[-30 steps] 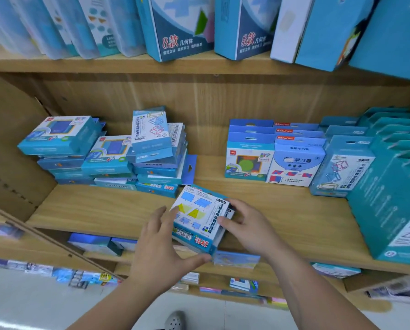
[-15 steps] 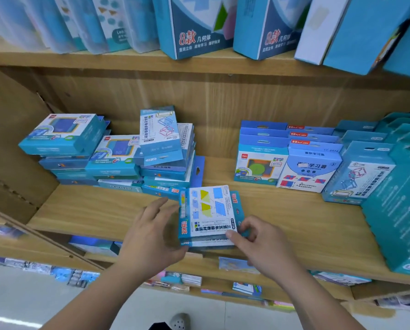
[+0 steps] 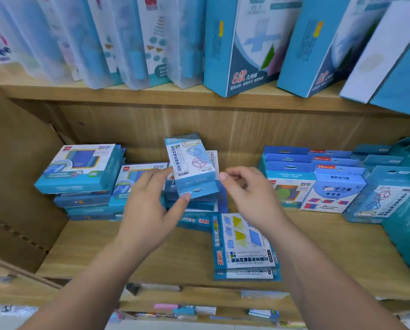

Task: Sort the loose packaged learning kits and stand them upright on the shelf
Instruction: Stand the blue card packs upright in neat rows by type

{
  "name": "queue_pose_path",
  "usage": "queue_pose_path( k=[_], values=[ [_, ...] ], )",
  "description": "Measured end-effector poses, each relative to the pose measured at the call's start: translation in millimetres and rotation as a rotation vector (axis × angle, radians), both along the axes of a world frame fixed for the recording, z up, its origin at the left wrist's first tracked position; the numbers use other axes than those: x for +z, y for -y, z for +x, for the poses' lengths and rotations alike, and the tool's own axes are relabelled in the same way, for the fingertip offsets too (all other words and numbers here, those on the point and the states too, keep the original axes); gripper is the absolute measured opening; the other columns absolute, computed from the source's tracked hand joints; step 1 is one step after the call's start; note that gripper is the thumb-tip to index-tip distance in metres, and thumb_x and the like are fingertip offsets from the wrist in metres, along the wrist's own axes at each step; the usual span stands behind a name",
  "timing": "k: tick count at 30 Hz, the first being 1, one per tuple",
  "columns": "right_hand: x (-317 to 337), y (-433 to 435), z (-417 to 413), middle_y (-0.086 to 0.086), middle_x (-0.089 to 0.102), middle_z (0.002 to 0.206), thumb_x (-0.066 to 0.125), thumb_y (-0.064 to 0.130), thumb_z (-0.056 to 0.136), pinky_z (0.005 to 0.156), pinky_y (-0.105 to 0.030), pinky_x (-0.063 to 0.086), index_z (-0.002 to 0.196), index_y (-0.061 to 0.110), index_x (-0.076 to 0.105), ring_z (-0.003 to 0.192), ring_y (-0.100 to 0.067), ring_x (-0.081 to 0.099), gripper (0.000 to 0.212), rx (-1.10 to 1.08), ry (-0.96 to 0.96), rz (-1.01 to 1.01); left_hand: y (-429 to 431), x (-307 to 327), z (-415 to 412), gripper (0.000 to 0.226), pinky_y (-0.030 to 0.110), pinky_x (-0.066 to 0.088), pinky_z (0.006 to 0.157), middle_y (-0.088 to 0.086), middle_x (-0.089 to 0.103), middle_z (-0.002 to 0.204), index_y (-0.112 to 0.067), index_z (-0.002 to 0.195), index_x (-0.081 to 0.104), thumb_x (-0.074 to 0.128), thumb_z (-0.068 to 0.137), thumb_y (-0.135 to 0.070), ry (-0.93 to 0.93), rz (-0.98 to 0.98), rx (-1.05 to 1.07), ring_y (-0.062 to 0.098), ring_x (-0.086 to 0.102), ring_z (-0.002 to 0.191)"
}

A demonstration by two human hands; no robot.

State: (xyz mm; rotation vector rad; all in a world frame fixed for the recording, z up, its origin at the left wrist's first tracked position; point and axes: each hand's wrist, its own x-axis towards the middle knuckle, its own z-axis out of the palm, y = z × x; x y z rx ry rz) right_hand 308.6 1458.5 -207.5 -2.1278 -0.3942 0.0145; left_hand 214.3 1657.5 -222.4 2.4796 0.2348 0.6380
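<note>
A blue-and-white kit with a cube-frame drawing (image 3: pixel 191 166) tops the middle flat pile (image 3: pixel 192 206) and is tilted. My left hand (image 3: pixel 149 210) is shut on it, thumb under its lower edge and forefinger on its left side. My right hand (image 3: pixel 249 196) hovers at the kit's right edge with loosely curled fingers, holding nothing. Two kits printed with yellow and blue shapes (image 3: pixel 243 246) lie flat on the wooden shelf (image 3: pixel 151 258) near its front edge, below my right wrist.
Two more flat piles of blue kits (image 3: pixel 80 167) (image 3: pixel 137 179) sit at the left by the cardboard side wall (image 3: pixel 15 177). Upright rows of kits (image 3: pixel 292 184) (image 3: pixel 332 194) (image 3: pixel 380 201) and teal boxes (image 3: pixel 409 222) fill the right. Tall boxes (image 3: pixel 244 44) stand on the shelf above.
Both hands have let go of the shapes kit, which now lies flat on the shelf. They moved up and back to the top kit of the middle pile, and the left hand has gripped it.
</note>
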Motion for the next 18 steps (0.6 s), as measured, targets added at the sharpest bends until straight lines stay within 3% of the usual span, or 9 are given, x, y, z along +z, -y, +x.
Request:
queue_pose_path(
  k=[4,8,11,13,15,18],
  values=[
    [3.2,-40.9,12.5,0.003,0.062,0.119,0.046,0.062,0.095,0.103,-0.037,0.038,0.118,0.026,0.071,0.115,-0.024,0.049,0.049,-0.027,0.044,-0.207,-13.1,5.1,19.5,0.061,0.040,0.046,0.097,0.008,0.065,0.124,-0.014,0.137,0.057,0.057,0.085,-0.045,-0.063,0.015,-0.032,0.030,0.055,0.112],
    [0.9,-52.4,6.4,0.013,0.060,0.124,0.045,0.062,0.095,0.100,-0.038,0.030,0.112,0.032,0.070,0.121,-0.021,0.039,0.043,-0.116,0.070,-0.280,-13.8,-0.2,17.7,0.059,0.034,0.044,0.091,0.005,0.070,0.108,-0.011,0.135,0.059,0.050,0.089,-0.046,-0.021,-0.040,-0.067,0.027,0.058,0.104],
    [-3.1,-50.0,-3.1,0.013,0.063,0.120,0.047,0.063,0.092,0.102,-0.037,0.033,0.116,0.033,0.070,0.121,-0.018,0.042,0.044,-0.171,0.093,-0.174,-14.3,-3.4,12.1,0.055,0.037,0.048,0.095,0.003,0.070,0.113,-0.011,0.133,0.062,0.047,0.091,-0.043,0.049,-0.114,-0.108,0.025,0.061,0.105],
    [-2.6,-46.0,-8.2,0.014,0.069,0.112,0.053,0.061,0.092,0.099,-0.038,0.044,0.113,0.033,0.069,0.114,-0.014,0.054,0.039,-0.160,0.057,-0.004,-11.3,-3.0,8.8,0.047,0.036,0.048,0.096,0.001,0.069,0.114,-0.012,0.133,0.062,0.053,0.093,-0.035,0.094,-0.153,-0.124,0.023,0.061,0.105],
    [5.8,-43.2,-14.8,0.013,0.074,0.102,0.061,0.048,0.094,0.086,-0.037,0.056,0.109,0.030,0.070,0.099,-0.008,0.068,0.026,-0.124,-0.060,0.251,-4.6,-2.3,4.4,0.044,0.030,0.045,0.097,-0.002,0.068,0.114,-0.014,0.132,0.063,0.054,0.093,-0.033,0.136,-0.195,-0.146,0.019,0.061,0.105],
    [19.1,-30.8,-22.0,0.008,0.077,0.097,0.069,0.024,0.093,0.073,-0.029,0.058,0.108,0.024,0.071,0.088,-0.007,0.072,0.015,-0.149,-0.087,0.469,11.2,-0.1,-2.5,0.044,0.029,0.045,0.100,-0.008,0.067,0.119,-0.018,0.128,0.065,0.051,0.092,-0.038,0.156,-0.240,-0.239,0.011,0.060,0.114]
  ],
)
